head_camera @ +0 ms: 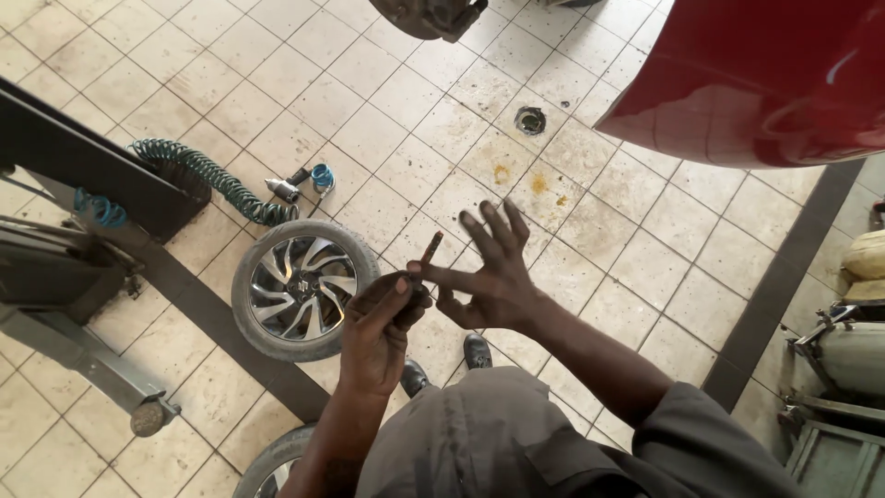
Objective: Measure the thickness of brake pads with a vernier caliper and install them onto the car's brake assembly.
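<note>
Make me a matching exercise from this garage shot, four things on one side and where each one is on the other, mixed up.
Things:
1. small bolt
2. alloy wheel
3. coiled air hose
4. red car body

Places:
A. top right of the view
B. flat on the tiles, left of the hands
C. pinched in the right hand
D. beside the dark lift arm

Pairs: 1-C, 2-B, 3-D, 4-A

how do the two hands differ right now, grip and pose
The left hand is curled shut around a dark object that I cannot identify; the right hand is spread, its fingers fanned. The right hand pinches a slim bolt-like piece between thumb and forefinger; the left hand does not touch it. Both are bare and raised over the tiled floor.
</note>
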